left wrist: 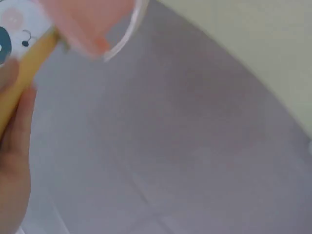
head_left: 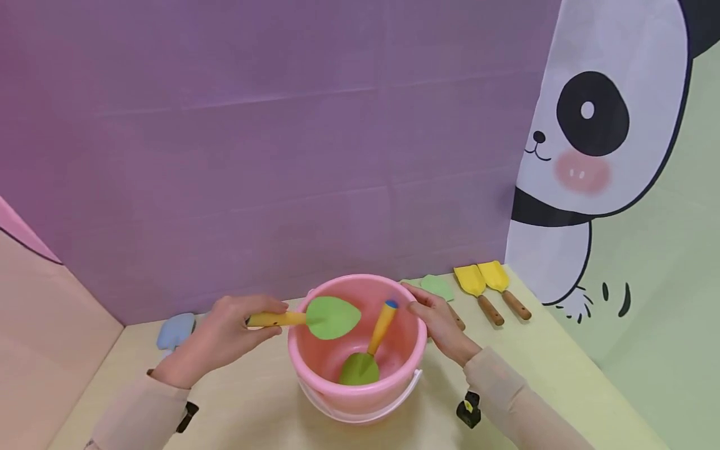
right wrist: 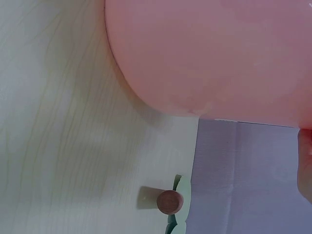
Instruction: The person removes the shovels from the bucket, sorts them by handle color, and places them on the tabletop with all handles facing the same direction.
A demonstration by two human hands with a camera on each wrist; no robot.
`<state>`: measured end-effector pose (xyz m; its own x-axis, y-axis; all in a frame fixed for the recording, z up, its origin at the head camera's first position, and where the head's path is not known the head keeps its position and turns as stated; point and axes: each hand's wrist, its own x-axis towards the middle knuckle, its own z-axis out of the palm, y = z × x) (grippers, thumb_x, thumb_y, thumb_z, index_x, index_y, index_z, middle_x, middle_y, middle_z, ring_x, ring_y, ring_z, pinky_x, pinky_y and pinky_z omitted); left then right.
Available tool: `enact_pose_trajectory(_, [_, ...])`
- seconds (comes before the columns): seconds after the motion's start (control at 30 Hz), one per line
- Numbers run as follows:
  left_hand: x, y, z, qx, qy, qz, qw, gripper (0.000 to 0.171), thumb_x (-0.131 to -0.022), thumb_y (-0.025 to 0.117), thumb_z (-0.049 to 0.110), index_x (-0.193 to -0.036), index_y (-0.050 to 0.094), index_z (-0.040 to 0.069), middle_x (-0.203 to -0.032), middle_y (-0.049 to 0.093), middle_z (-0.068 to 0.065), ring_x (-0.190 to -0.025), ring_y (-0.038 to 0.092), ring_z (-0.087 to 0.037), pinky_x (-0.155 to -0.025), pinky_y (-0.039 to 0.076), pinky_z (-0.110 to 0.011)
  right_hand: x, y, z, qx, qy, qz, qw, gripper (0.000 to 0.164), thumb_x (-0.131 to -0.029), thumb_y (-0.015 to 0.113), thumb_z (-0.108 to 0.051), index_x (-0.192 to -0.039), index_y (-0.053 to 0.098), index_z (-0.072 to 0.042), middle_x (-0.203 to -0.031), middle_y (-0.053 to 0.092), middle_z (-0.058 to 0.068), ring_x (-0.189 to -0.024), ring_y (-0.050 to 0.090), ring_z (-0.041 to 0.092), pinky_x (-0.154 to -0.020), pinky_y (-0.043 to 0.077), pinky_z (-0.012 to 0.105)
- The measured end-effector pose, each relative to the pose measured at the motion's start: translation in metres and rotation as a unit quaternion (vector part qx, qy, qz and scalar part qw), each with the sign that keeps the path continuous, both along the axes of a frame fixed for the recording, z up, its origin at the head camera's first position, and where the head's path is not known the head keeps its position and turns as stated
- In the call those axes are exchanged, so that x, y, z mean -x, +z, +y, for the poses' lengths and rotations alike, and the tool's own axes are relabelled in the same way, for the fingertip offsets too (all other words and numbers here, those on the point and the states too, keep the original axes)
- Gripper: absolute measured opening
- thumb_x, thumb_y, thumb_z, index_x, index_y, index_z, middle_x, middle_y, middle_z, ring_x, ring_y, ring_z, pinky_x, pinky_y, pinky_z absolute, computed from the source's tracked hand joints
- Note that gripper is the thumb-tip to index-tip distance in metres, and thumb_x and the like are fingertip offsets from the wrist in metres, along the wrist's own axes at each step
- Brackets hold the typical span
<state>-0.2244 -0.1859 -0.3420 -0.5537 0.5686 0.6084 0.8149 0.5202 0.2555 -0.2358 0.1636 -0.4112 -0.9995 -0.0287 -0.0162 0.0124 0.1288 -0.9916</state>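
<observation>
My left hand (head_left: 227,331) grips the yellow handle of a toy shovel (head_left: 333,317), its green leaf-shaped blade over the mouth of a pink bucket (head_left: 360,392). Inside the bucket a second green shovel (head_left: 360,369) leans blade down, its blue-tipped yellow handle against the inner wall. My right hand (head_left: 441,319) holds the bucket's rim on the right, thumb at the inner edge. The left wrist view shows the shovel's handle (left wrist: 29,73), blurred, between the fingers. In the right wrist view the bucket's side (right wrist: 209,58) fills the top, with part of the right hand (right wrist: 305,165) at the edge.
Two yellow shovels (head_left: 471,281) with wooden handles lie at the table's back right. Beside them are pale green shovels (head_left: 437,286), partly behind the right hand. Blue tools (head_left: 175,331) lie at the left. A purple wall (head_left: 281,156) borders the table's (head_left: 247,400) back.
</observation>
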Motion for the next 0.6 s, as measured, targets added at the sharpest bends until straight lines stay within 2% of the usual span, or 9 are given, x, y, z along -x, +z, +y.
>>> enact_pose_trajectory(0.07, [-0.005,-0.010,-0.004,-0.057,0.018,0.039,0.9975,0.037,-0.058,0.080,0.001,-0.092,0.072,0.011,-0.092,0.071,-0.001,-0.083,0.064,-0.005,-0.070,0.045,-0.008,0.000,0.000,0.001,0.004,0.004,0.001,1.000,0.046,-0.089,0.051,-0.020,-0.135,0.047,-0.022,-0.134,0.051,0.001,-0.099,0.063,0.018,-0.077,0.054,0.031])
enact_pose_trajectory(0.13, [-0.010,-0.021,-0.009,-0.118,0.027,0.067,0.9903,0.040,-0.054,0.080,-0.004,-0.092,0.072,0.008,-0.092,0.071,-0.003,-0.086,0.063,0.000,-0.072,0.043,-0.004,0.001,0.000,0.002,0.008,0.011,0.003,1.000,0.047,-0.089,0.051,-0.020,-0.135,0.047,-0.020,-0.136,0.049,0.003,-0.102,0.062,0.018,-0.078,0.053,0.031])
enact_pose_trajectory(0.23, [-0.017,-0.034,-0.015,-0.203,0.039,0.077,0.9754,0.042,-0.050,0.078,-0.012,-0.089,0.072,0.004,-0.093,0.071,-0.002,-0.093,0.060,0.006,-0.076,0.042,-0.004,0.001,0.000,0.002,0.011,0.010,0.001,1.000,0.047,-0.088,0.052,-0.019,-0.135,0.047,-0.021,-0.135,0.050,0.003,-0.104,0.060,0.018,-0.079,0.053,0.030])
enact_pose_trajectory(0.33, [-0.019,-0.041,-0.019,-0.262,0.045,0.088,0.9599,0.042,-0.048,0.077,-0.017,-0.087,0.072,-0.002,-0.094,0.071,-0.001,-0.096,0.060,0.005,-0.079,0.044,-0.007,0.000,0.000,0.003,0.015,0.004,0.002,1.000,0.047,-0.088,0.052,-0.018,-0.135,0.048,-0.020,-0.135,0.050,0.002,-0.107,0.059,0.018,-0.081,0.052,0.030])
enact_pose_trajectory(0.47, [-0.024,-0.047,-0.019,-0.312,0.046,0.125,0.9407,0.025,-0.060,0.078,-0.005,-0.083,0.069,-0.010,-0.093,0.071,-0.003,-0.095,0.061,0.003,-0.078,0.045,-0.007,0.000,0.000,0.002,0.017,0.008,0.002,1.000,0.048,-0.088,0.050,-0.016,-0.137,0.045,-0.016,-0.136,0.049,0.003,-0.107,0.059,0.018,-0.082,0.052,0.030])
enact_pose_trajectory(0.53, [-0.028,-0.048,-0.017,-0.333,0.047,0.142,0.9310,0.024,-0.067,0.078,0.005,-0.081,0.068,-0.013,-0.093,0.071,-0.003,-0.094,0.062,0.003,-0.077,0.045,-0.006,0.000,-0.001,0.002,0.016,0.008,0.002,1.000,0.049,-0.089,0.050,-0.016,-0.137,0.044,-0.015,-0.136,0.049,0.003,-0.107,0.058,0.017,-0.081,0.052,0.029])
enact_pose_trajectory(0.6, [-0.029,-0.052,-0.016,-0.353,0.054,0.151,0.9216,0.024,-0.070,0.076,0.006,-0.079,0.067,-0.014,-0.093,0.071,-0.004,-0.093,0.062,0.003,-0.077,0.045,-0.006,0.000,-0.001,0.001,0.016,0.010,0.002,1.000,0.048,-0.089,0.050,-0.017,-0.136,0.045,-0.017,-0.136,0.049,0.001,-0.108,0.058,0.017,-0.081,0.052,0.029])
